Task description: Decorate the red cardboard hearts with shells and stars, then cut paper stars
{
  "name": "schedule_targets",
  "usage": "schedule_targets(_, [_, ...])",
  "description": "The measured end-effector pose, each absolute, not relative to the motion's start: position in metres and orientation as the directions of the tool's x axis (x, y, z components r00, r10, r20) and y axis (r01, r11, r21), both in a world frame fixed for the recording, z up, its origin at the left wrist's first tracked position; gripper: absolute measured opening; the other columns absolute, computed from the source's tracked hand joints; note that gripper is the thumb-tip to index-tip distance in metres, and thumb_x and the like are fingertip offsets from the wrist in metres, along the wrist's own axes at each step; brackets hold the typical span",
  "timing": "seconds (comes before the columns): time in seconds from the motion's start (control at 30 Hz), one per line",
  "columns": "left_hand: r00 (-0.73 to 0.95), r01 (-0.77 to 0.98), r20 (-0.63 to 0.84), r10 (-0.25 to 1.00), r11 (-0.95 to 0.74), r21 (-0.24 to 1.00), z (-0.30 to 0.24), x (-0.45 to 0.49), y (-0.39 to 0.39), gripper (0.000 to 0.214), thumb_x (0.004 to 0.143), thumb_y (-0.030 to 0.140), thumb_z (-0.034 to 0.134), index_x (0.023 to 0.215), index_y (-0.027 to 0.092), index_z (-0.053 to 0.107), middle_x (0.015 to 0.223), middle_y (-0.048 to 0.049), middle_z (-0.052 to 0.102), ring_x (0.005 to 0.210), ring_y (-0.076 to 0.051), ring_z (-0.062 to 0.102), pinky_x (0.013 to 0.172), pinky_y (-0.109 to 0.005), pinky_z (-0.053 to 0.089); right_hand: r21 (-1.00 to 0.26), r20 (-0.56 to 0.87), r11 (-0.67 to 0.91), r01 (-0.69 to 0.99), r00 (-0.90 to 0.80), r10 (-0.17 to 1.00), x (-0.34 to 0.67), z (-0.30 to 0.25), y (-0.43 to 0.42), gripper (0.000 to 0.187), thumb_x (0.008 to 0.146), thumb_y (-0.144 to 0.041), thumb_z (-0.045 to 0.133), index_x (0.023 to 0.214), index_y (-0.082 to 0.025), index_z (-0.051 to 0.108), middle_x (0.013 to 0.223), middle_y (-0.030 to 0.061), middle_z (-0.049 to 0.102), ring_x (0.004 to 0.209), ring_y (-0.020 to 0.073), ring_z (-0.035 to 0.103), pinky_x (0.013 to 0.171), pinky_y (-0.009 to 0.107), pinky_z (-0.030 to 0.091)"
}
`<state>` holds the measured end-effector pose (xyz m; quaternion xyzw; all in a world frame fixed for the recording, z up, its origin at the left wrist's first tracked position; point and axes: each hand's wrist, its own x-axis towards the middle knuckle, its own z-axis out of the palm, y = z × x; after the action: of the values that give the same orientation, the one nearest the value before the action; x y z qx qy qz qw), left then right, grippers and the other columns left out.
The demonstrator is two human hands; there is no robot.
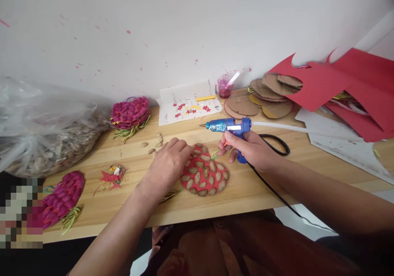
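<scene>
My right hand (249,147) is wrapped round the handle of a blue glue gun (229,125), its nozzle pointing left above the table. A white glue stick (277,126) runs out of the back of the gun. Below it lies a red disc (194,178) with several peanuts (212,166) fixed over its face. Green-yellow string (214,154) at the disc's upper right touches or passes near my right fingertips. My left hand (169,161) is at the disc's upper left edge, fingers bent and together; what they hold, if anything, is hidden.
Loose peanuts (151,151) lie beyond my left hand. A plastic bag of peanuts (61,144) stands at left, near pink-purple painted discs (131,114). Behind are a paper with stars (187,103), a cup (225,87), cardboard discs (241,107) and red sheets (363,79). A black cord (273,190) crosses the table edge.
</scene>
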<state>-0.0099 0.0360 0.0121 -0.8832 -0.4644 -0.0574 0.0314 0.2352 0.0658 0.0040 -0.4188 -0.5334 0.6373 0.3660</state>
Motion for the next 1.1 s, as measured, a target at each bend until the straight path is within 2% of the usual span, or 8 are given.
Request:
schedule_targets(0.17, [0.608,0.793,0.102,0.788,-0.609,-0.024,0.017,-0.01,0.035,0.01,0.094,0.013,0.054,0.094,0.016,0.064,0.09,-0.0076,0.062,0.089,-0.023,0.054,0.076,-0.035,0.049,-0.985,-0.138,-0.165,-0.038,-0.386,0.912,0.238,0.003,0.068,0.043,0.086,-0.061,0.064,0.081,-0.018,0.064,0.085,0.0055,0.067,0.078,0.0192,0.071,0.049,0.02,0.054])
schedule_targets(0.3, [0.616,0.787,0.11,0.78,-0.615,-0.047,0.015,-0.011,0.037,0.011,0.095,0.015,0.053,0.093,0.016,0.063,0.09,-0.0076,0.062,0.088,-0.024,0.055,0.076,-0.036,0.049,-0.977,-0.184,-0.212,-0.033,-0.379,0.907,0.237,0.005,0.067,0.045,0.083,-0.063,0.066,0.081,-0.018,0.064,0.085,0.0059,0.067,0.076,0.0199,0.073,0.047,0.02,0.053])
schedule_targets(0.57, [0.467,0.814,0.251,0.848,-0.523,0.253,0.005,-0.025,0.035,0.013,0.096,0.014,0.053,0.089,0.018,0.064,0.089,-0.0043,0.064,0.083,-0.018,0.059,0.077,-0.032,0.05,-0.95,-0.261,-0.308,-0.05,-0.412,0.873,0.24,0.013,0.064,0.045,0.079,-0.061,0.072,0.081,-0.017,0.064,0.083,0.0066,0.069,0.067,0.0201,0.074,0.043,0.019,0.051])
schedule_targets(0.73, [0.448,0.811,0.284,0.848,-0.519,0.269,0.005,-0.024,0.032,0.013,0.096,0.019,0.054,0.097,0.018,0.067,0.091,-0.0052,0.066,0.085,-0.018,0.061,0.078,-0.032,0.05,-0.956,-0.255,-0.294,-0.028,-0.424,0.869,0.241,0.01,0.064,0.044,0.081,-0.061,0.07,0.081,-0.017,0.064,0.085,0.0073,0.07,0.07,0.0209,0.075,0.043,0.019,0.051])
schedule_targets(0.87, [0.397,0.829,0.359,0.844,-0.498,0.253,0.007,-0.025,0.033,0.017,0.094,0.027,0.06,0.084,0.019,0.071,0.08,-0.0039,0.065,0.077,-0.017,0.059,0.073,-0.032,0.049,-0.955,-0.258,-0.294,-0.021,-0.426,0.867,0.242,0.009,0.065,0.045,0.082,-0.061,0.068,0.084,-0.017,0.063,0.089,0.0085,0.07,0.07,0.0211,0.075,0.043,0.019,0.05])
schedule_targets(1.0, [0.346,0.802,0.409,0.844,-0.492,0.337,0.004,-0.023,0.032,0.024,0.095,0.015,0.053,0.106,0.023,0.073,0.096,-0.0052,0.066,0.087,-0.016,0.063,0.077,-0.03,0.051,-0.955,-0.265,-0.295,-0.001,-0.44,0.858,0.242,0.01,0.064,0.044,0.083,-0.061,0.067,0.084,-0.017,0.063,0.09,0.0084,0.07,0.069,0.0204,0.074,0.042,0.018,0.05])
schedule_targets(1.1, [0.35,0.788,0.38,0.856,-0.488,0.375,0.0,-0.017,0.03,0.019,0.094,0.019,0.058,0.105,0.021,0.073,0.096,-0.0058,0.067,0.086,-0.017,0.064,0.079,-0.031,0.053,-0.956,-0.27,-0.294,0.017,-0.45,0.851,0.242,0.01,0.064,0.043,0.084,-0.061,0.066,0.083,-0.018,0.063,0.09,0.0083,0.071,0.07,0.0201,0.074,0.042,0.019,0.051])
